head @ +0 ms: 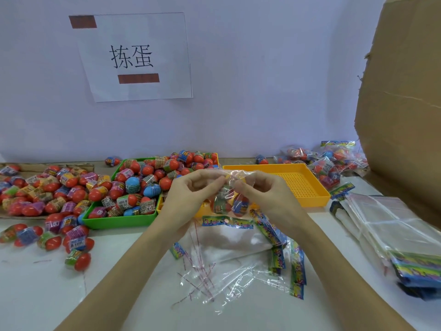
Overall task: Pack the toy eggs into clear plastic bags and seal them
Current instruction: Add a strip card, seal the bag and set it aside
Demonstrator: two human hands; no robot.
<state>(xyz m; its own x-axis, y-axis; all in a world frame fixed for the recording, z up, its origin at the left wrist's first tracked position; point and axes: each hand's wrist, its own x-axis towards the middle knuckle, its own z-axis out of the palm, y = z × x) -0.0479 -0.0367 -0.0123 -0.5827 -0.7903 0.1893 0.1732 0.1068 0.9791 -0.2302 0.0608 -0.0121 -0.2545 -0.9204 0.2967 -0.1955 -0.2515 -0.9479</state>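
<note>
A person seals a filled clear plastic bag [229, 199] above a white worktop [119, 271], both hands raised between a green tray [119, 222] heaped with toy eggs [133, 185] and an empty yellow tray [303, 185]. The step appears to call for keeping the bag's mouth flat and its edges aligned, then pressing along the flap so that it closes without creases while the eggs hang clear below. The left hand [191, 189] pinches the bag's top edge with curled fingers and thumb; the right hand [262, 187] grips the same edge from the other side, fingers bent close. Several wrapped eggs sit inside the bag, suspended just under the fingers. Empty bags with printed header cards [238, 259] lie near the wrists, finished packs [327, 163] are piled at far right, and loose eggs spread at left.
</note>
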